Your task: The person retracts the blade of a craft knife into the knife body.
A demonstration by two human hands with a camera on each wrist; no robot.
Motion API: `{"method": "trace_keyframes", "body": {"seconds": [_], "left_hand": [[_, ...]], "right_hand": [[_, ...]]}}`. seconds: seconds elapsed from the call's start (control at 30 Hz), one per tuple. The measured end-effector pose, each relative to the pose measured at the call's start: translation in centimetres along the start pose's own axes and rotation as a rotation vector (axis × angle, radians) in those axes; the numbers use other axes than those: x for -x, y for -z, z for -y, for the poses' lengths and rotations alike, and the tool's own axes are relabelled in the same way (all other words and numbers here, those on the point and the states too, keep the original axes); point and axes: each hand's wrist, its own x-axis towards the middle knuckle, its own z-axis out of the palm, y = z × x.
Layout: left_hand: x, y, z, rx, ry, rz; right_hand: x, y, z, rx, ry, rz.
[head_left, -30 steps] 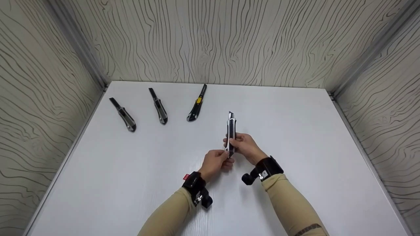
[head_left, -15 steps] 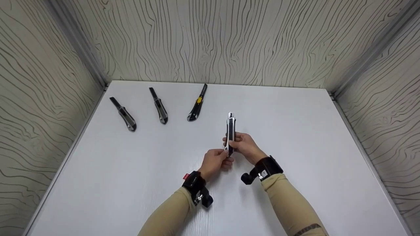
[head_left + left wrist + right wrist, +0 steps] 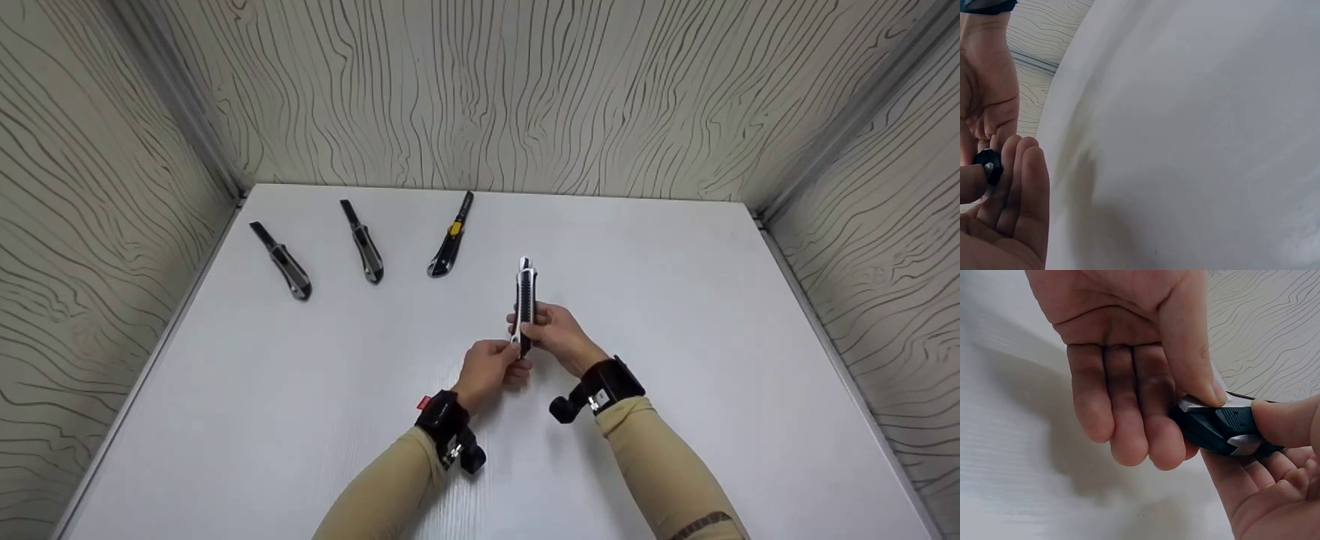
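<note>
A black-and-silver utility knife (image 3: pixel 526 296) is held off the white table in both hands, its tip pointing away. My left hand (image 3: pixel 486 369) pinches its near end between thumb and fingers. Higher up the handle, my right hand (image 3: pixel 564 337) grips it with the thumb on top and fingers beneath. The dark butt of the knife (image 3: pixel 1221 424) shows between both hands in the right wrist view. In the left wrist view only the end of the knife (image 3: pixel 989 166) is visible past the left thumb.
Three more utility knives lie at the back left of the table (image 3: pixel 225 420): a grey one (image 3: pixel 290 271), another grey one (image 3: pixel 367 253) and a black one with a yellow slider (image 3: pixel 450 244). Wood-grain panels (image 3: pixel 480 90) enclose the back and sides.
The knife and both hands have shifted very slightly left. The knife's tip looks rounder now than the pointed tip of a second ago. The other knives have stayed put.
</note>
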Motion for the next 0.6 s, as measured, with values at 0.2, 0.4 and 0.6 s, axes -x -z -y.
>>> {"method": "trace_keyframes", "body": {"seconds": [0.2,0.4,0.6], "left_hand": [[0.09,-0.06,0.11,0.006,0.002,0.007],[0.29,-0.06,0.14,-0.003,-0.011,0.023],[0.52,0.01,0.2,-0.038,-0.032,0.027]], "right_hand": [[0.33,0.04,0.04,0.046,0.004,0.027],[0.6,0.14,0.2,0.089,0.025,0.027],[0.49,0.18,0.1,0.12,0.017,-0.028]]}}
